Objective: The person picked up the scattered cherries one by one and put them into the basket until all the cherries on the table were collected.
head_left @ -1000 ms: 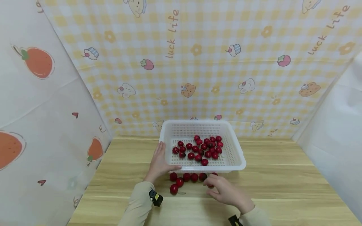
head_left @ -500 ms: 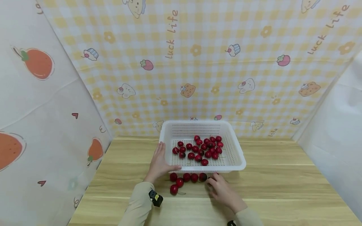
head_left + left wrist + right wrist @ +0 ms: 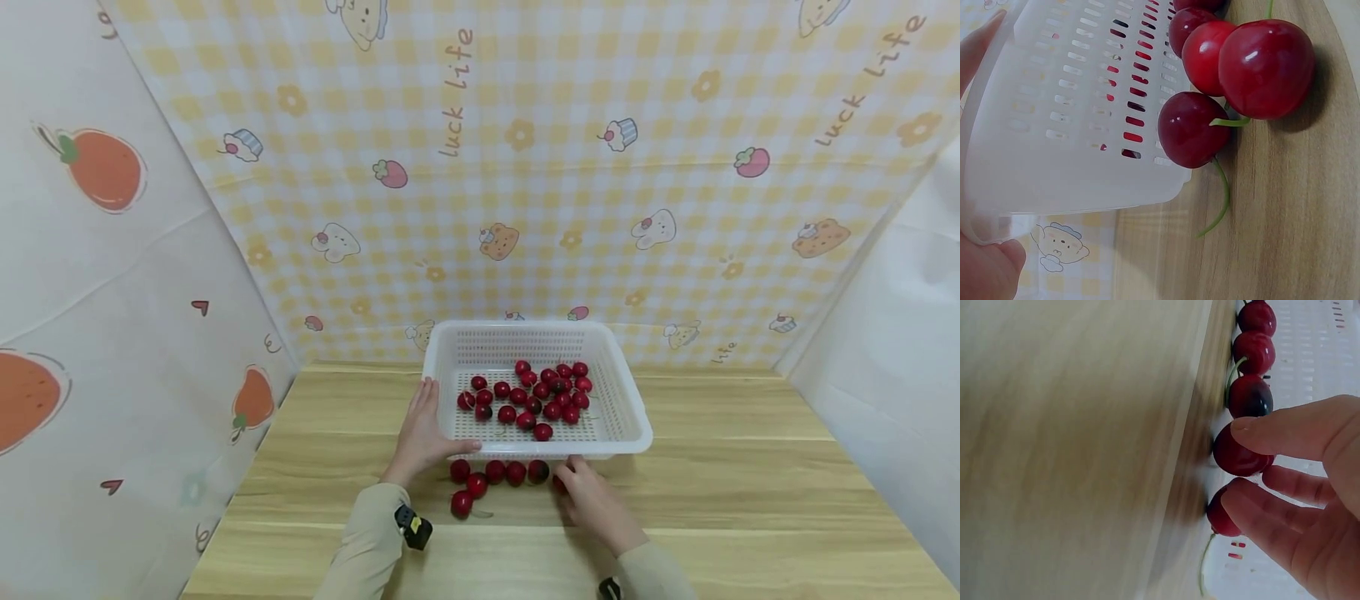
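Note:
My left hand (image 3: 422, 433) holds the near left corner of a white plastic basket (image 3: 637, 421), thumb along the front rim and fingers along the left side. Many red cherries (image 3: 517, 396) lie inside. Several more sit in a row before it, among them a cherry with a curved green stem (image 3: 461, 503). At the row's right end is my right hand (image 3: 596, 504). In the right wrist view its thumb lies against a dark red cherry (image 3: 1235, 453), with the fingers bent close below. Its index fingertip overlaps another cherry (image 3: 1221, 515), partly hidden.
A light wooden table (image 3: 750, 500) carries everything. Behind the basket hangs a yellow checked cloth (image 3: 525, 192), with a printed white sheet (image 3: 150, 333) at the left and a white sheet (image 3: 892, 308) at the right.
My right hand has moved slightly away from the person and a little right, in beside the end cherries. The left hand and the basket have stayed in place.

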Motion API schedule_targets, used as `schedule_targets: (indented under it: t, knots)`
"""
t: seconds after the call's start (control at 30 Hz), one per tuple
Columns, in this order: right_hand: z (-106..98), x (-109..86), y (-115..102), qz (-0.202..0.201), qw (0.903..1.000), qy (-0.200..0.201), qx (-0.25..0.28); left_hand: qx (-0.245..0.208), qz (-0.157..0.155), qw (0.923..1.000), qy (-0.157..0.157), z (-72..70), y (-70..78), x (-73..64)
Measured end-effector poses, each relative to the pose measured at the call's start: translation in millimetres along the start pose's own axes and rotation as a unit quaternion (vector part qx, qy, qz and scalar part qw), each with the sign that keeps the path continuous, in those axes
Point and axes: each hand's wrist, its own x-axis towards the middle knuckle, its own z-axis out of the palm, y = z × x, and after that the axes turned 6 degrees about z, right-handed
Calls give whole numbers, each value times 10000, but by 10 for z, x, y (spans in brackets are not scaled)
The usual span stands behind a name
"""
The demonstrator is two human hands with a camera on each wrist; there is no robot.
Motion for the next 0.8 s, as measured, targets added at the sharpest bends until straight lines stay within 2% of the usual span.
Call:
schedule_targets:
  t: [0.2, 0.4, 0.63, 0.8]
  knots:
    - [39, 1, 6, -387, 9992, 66, 118, 6, -7, 10000, -8, 1, 20, -8]
    - [-49, -39, -22, -407, 9964, 121, 738, 83, 69, 9999, -13, 13, 12, 0]
    - [-262, -95, -65, -574, 9917, 217, 1133, 198, 93, 9998, -13, 34, -42, 16]
    - [-522, -99, -107, -845, 9880, 157, 1283, 206, 75, 9998, -39, 30, -49, 15]
